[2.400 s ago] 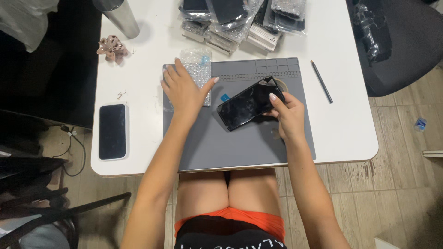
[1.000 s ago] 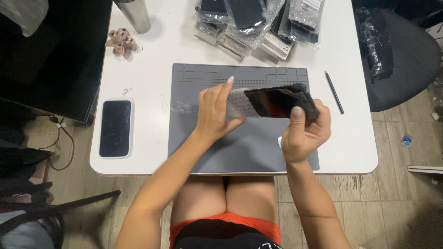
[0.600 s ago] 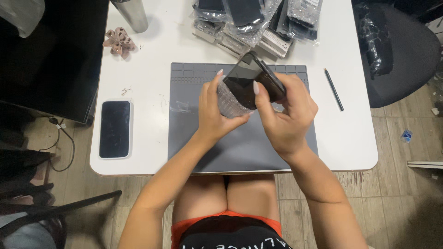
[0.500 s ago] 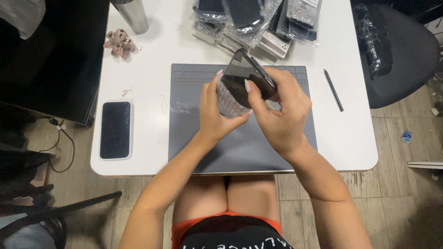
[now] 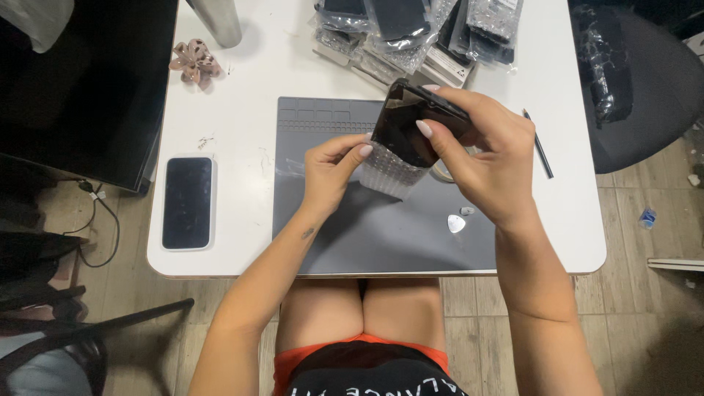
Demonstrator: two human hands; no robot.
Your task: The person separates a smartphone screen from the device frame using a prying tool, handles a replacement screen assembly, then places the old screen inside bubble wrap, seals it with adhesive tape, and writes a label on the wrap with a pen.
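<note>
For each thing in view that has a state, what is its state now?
Dark phone screen: tilted, halfway into the bubble-wrap pouch.
Bubble-wrap pouch: open at the top.
Left hand: gripping the pouch.
Right hand: gripping the screen.
White phone: flat, display dark.
Pen: lying on the table.

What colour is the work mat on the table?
The work mat is plain grey, seen best in the head view.

The white table (image 5: 242,110) is lit brightly and evenly from above — soft shadows are cast; dimness is seen toward nine o'clock.
</note>
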